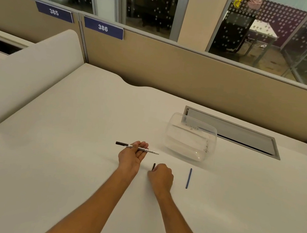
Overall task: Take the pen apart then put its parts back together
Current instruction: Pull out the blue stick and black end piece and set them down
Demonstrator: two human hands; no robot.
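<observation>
My left hand (133, 155) holds the white pen barrel (151, 151) palm up, level above the desk, its black cap end pointing left. My right hand (161, 176) rests on the desk just to the right, fingers curled around a small black pen part (154, 166) that sticks up from them. A thin blue ink tube (188, 178) lies alone on the desk to the right of my right hand.
A clear plastic container (191, 136) stands behind the hands on the white desk (64, 163). A grey cable hatch (244, 134) is set into the desk at the back right. Beige partition walls (193, 72) close off the far side and the left.
</observation>
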